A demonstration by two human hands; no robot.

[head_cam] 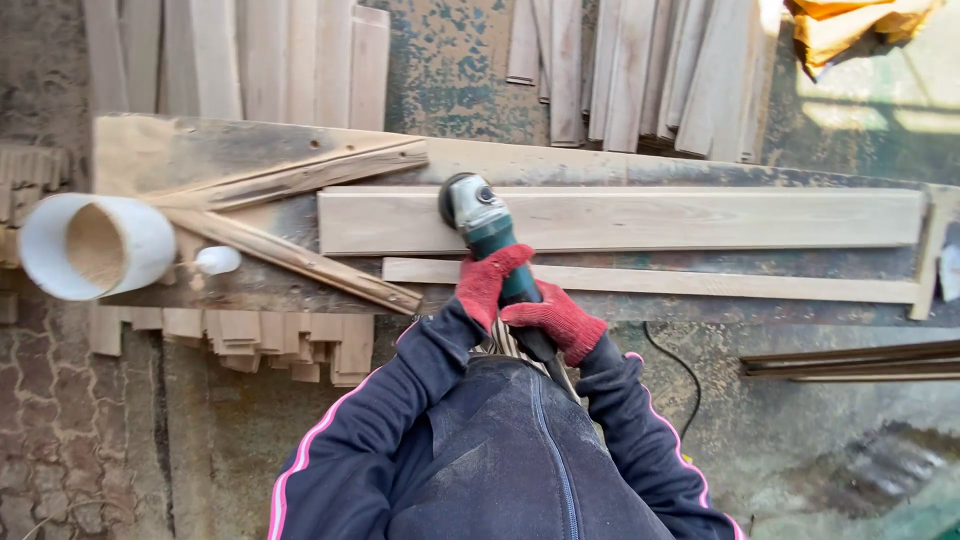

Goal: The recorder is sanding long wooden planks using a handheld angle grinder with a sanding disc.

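Note:
Both my hands wear red gloves and grip a green angle grinder [482, 222]. My left hand [486, 283] wraps the body near the front. My right hand [556, 319] holds the rear handle, close to my dark jacket. The grinder's head rests on the left part of a long pale wooden plank [700, 220] lying across a dusty workbench [170, 155]. A thinner wooden strip [700, 283] lies just in front of the plank, parallel to it.
A white bucket [95, 245] with sawdust lies on its side at the bench's left end, beside two rough angled slats [290, 180]. Planks lean against the back wall [300, 60]. Short offcuts [250, 340] are stacked below. A black cord [680, 370] trails right.

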